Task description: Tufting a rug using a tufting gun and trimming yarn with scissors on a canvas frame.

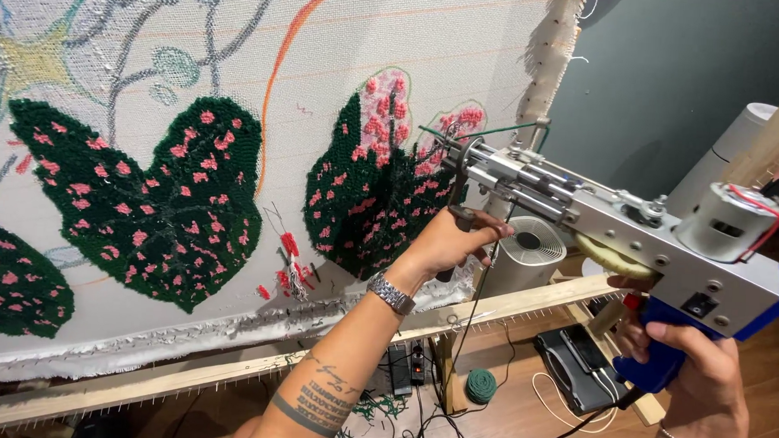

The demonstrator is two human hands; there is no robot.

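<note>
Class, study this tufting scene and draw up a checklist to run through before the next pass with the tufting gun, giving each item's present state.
1. Right hand wrapped round the blue grip of the tufting gun: ok.
2. Left hand steadying the front handle: ok.
3. Needle tip against the stretched cloth, at the edge of the dark green leaf: ok.
4. Green yarn feeding to the needle: a strand shows above the gun's nose; its full path, cannot tell.
5. Power cord and yarn ball lie tangled on the floor below the frame: not ok.
6. Trigger finger position: cannot tell.
</note>
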